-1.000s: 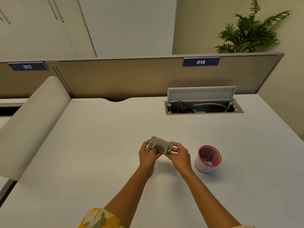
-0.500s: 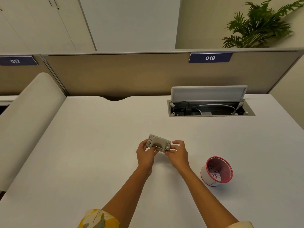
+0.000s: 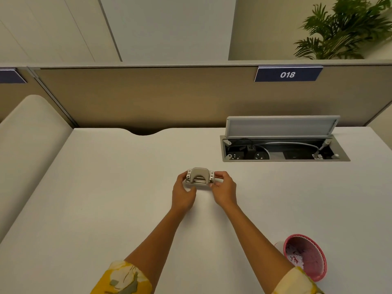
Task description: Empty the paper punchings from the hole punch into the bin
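1. Left hand (image 3: pixel 182 193) on the punch's left end, fingers curled round it and gripping.
2. Punch (image 3: pixel 199 176) dead centre, out on the white desk (image 3: pixel 106 198) between both hands: small, beige-grey, arched lever on top, shiny metal at each end. Sitting on the desk or just off it? Can't tell.
3. Right hand (image 3: pixel 224 190) pinches the right end, thumb and fingertips closed on it.
4. Far right, close to the near edge, the bin (image 3: pixel 305 256): pink rim, mesh wall, white scraps inside, well apart from the punch.
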Available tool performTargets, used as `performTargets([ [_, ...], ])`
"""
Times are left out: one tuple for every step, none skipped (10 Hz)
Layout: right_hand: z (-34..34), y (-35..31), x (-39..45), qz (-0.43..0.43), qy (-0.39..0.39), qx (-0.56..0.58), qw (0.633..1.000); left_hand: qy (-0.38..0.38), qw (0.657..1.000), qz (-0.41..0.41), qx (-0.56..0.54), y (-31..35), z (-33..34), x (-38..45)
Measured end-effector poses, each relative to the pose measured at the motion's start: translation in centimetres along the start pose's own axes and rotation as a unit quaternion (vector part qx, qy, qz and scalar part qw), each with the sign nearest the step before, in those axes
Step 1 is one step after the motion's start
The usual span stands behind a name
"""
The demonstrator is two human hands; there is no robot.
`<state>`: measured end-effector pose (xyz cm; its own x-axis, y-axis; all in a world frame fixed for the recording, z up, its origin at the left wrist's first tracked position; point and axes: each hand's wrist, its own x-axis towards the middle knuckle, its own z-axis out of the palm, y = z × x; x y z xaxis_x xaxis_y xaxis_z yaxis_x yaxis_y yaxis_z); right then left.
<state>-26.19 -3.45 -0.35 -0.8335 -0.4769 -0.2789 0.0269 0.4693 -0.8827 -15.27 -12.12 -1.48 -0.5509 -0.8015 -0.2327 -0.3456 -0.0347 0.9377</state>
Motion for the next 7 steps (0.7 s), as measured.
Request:
performTargets([
  [1.1, -0.2, 1.5, -0.012, -0.006, -0.004, 1.0, -0.001, 1.0, 0.005, 0.029, -0.1, -0.3, 2.0],
  [2.1, -0.5, 2.7, -0.039, -0.008, -0.026, 0.999, -0.01, 0.995, 0.009, 0.103, -0.3, -0.5, 4.2],
  [2.6, -0.5, 3.2, -0.059, -0.017, -0.058, 0.996, -0.03, 0.991, 0.014, 0.128, -0.5, -0.3, 5.0],
  [3.2, 0.1, 3.7, -0.076, -0.024, -0.096, 0.992, -0.049, 0.983, 0.026, 0.174, -1.4, 0.3, 5.7],
  [3.4, 0.7, 3.8, -0.075, -0.028, -0.107, 0.991, -0.054, 0.974, 0.033, 0.219, -2.4, 0.6, 6.1],
  [3.3, 0.8, 3.3, -0.078, -0.033, -0.122, 0.989, -0.058, 0.964, 0.042, 0.256, -2.4, 0.6, 5.9],
  [3.2, 0.9, 3.5, -0.085, -0.037, -0.121, 0.988, -0.055, 0.963, 0.05, 0.258, -2.3, 0.7, 6.2],
])
